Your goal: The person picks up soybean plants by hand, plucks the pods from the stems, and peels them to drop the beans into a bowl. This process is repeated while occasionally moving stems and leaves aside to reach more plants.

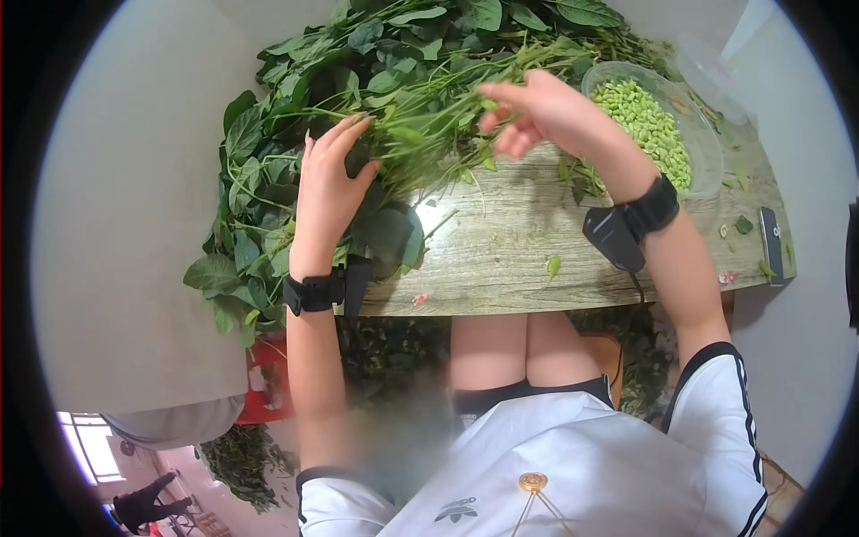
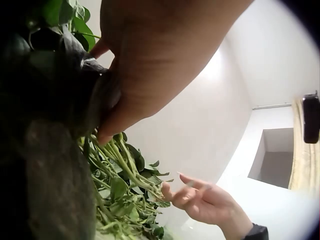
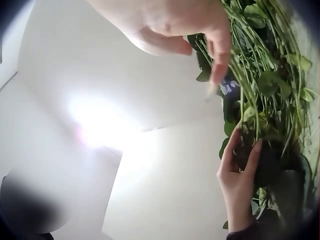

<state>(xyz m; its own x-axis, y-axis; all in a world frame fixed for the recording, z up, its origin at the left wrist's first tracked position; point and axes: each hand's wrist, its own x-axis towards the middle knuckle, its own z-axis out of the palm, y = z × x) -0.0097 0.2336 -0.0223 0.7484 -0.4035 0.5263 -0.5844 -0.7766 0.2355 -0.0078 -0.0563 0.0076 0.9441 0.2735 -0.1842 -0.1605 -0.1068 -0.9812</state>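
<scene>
My left hand [image 1: 331,183] grips a bunch of green leafy stems [image 1: 420,134] at the left of the table, thumb and fingers round their leafy end. Dark leaves hide part of its grip in the left wrist view. The stems stretch rightward toward my right hand [image 1: 550,112], which is blurred and has its fingers loosely bent. In the left wrist view that right hand [image 2: 207,202] is beside the stem ends with nothing seen in it. Shelled green beans [image 1: 644,125] fill much of a clear plastic bowl [image 1: 713,174] beyond the right wrist.
A large heap of leafy plants [image 1: 259,161] covers the table's back and left edge. Bits of leaf and a phone [image 1: 771,243] lie on the wooden tabletop [image 1: 510,242] at right. A red stool [image 1: 262,385] and more plants [image 1: 242,465] are below the table.
</scene>
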